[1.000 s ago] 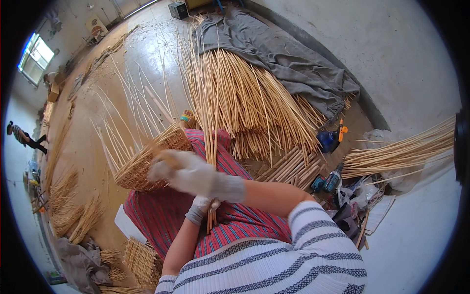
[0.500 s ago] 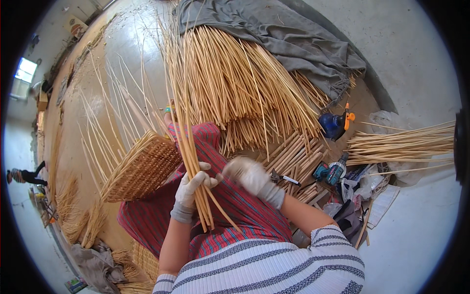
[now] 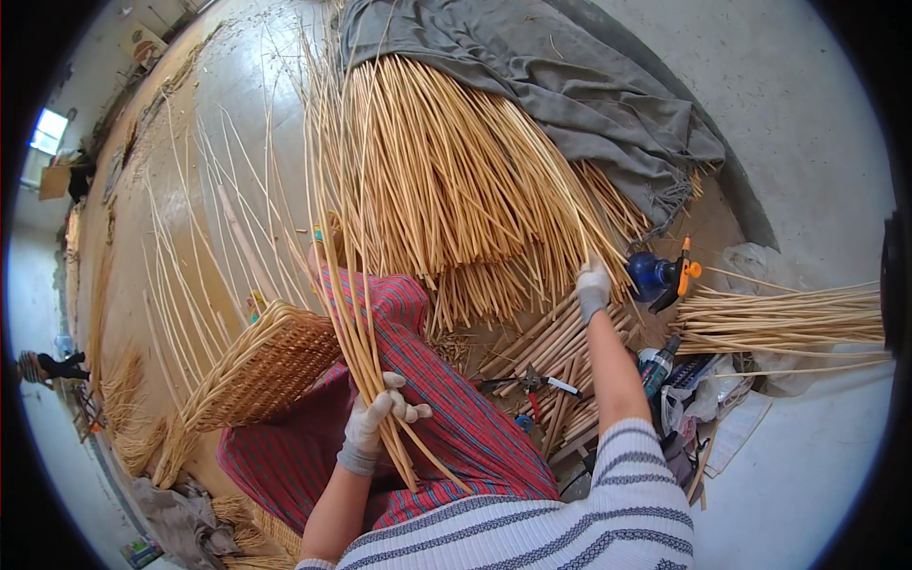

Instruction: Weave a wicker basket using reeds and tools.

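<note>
My left hand (image 3: 369, 429), in a pale work glove, is closed round a small bunch of long wicker rods (image 3: 353, 332). Their cut ends stick out below the glove, and their thin tips reach up past the big pile. Out to the right, my gloved right hand (image 3: 594, 283) grips the end of a rod (image 3: 581, 214) at the right edge of the large pile of wicker rods (image 3: 446, 180); its fingers are partly hidden. A partly woven wicker basket (image 3: 261, 375), with upright stakes fanning out, leans beside my lap, left of the held bunch.
A grey cloth (image 3: 608, 104) covers the pile's far end. Near my right arm lie a blue spray bottle (image 3: 655, 275), a cordless drill (image 3: 657, 366), pruning shears (image 3: 530, 382) and short thick sticks (image 3: 513, 351). Another rod bundle (image 3: 779, 318) extends right. A striped red cloth (image 3: 446, 408) covers my lap.
My right hand has moved from beside the left hand out to the right edge of the pile and taken hold there. The left hand still holds its bunch, slightly lower in view.
</note>
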Available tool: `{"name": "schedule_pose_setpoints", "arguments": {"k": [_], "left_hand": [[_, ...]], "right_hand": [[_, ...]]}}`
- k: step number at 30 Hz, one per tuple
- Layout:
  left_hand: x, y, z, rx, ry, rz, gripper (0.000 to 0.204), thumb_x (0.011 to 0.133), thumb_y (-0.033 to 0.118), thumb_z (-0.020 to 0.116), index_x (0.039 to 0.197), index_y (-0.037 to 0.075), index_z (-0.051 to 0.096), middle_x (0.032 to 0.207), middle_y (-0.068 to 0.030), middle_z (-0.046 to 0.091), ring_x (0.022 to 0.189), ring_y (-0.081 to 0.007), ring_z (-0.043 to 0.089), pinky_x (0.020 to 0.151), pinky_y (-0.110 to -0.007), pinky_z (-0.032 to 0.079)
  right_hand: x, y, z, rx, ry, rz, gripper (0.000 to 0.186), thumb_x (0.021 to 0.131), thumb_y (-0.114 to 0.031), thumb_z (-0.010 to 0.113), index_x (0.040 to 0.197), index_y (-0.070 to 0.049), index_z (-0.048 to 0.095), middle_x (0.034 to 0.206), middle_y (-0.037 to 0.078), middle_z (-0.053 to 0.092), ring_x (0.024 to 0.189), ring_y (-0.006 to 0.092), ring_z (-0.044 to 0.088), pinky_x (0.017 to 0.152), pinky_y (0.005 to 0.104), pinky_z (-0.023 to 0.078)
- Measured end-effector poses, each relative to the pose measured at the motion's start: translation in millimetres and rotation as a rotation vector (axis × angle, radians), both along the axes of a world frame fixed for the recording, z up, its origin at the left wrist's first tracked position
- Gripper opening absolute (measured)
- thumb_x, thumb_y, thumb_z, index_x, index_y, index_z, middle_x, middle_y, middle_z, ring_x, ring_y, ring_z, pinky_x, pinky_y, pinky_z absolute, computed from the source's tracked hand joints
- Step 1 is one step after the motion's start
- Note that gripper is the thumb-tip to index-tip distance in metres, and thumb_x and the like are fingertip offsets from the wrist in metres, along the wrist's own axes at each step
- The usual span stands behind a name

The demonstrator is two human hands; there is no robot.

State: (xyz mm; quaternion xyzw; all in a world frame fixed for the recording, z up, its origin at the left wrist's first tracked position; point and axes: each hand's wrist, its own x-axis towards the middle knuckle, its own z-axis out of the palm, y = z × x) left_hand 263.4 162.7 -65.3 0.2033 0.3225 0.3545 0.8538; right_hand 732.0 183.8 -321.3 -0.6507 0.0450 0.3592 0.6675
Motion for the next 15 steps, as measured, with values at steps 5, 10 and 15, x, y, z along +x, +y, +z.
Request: {"name": "schedule_pose_setpoints", "arguments": {"k": [5, 10, 15], "left_hand": [[-1, 0, -4, -0.015, 0.018, 0.015, 0.040, 0.098, 0.025, 0.063, 0.126, -0.002, 0.051, 0.077, -0.0049, 0.065, 0.079, -0.0234, 0.071, 0.088, -0.056, 0.056], [-1, 2, -6, -0.067, 0.009, 0.004, 0.042, 0.095, 0.027, 0.068, 0.121, -0.001, 0.052, 0.076, -0.0053, 0.065, 0.077, -0.0250, 0.071, 0.089, -0.058, 0.055], [-3, 2, -9, -0.070, -0.030, 0.026, 0.040, 0.095, 0.025, 0.067, 0.120, -0.002, 0.052, 0.074, -0.0074, 0.064, 0.076, -0.0273, 0.071, 0.086, -0.059, 0.057]], "right_hand": [[32, -19, 19, -0.826, -0.902, 0.592, 0.041, 0.102, -0.011, 0.044, 0.140, -0.019, 0.056, 0.094, 0.012, 0.065, 0.077, 0.0267, 0.059, 0.075, 0.0392, 0.051], [42, 13, 51, -0.982, -1.173, 0.565, 0.056, 0.098, -0.006, 0.048, 0.151, -0.025, 0.041, 0.132, 0.016, 0.056, 0.106, 0.0313, 0.062, 0.096, 0.0395, 0.050], [25, 31, 55, -1.535, -1.264, 0.761, 0.074, 0.093, -0.058, 0.054, 0.156, -0.027, 0.029, 0.146, 0.013, 0.046, 0.128, 0.0327, 0.049, 0.104, 0.0502, 0.040]]}}
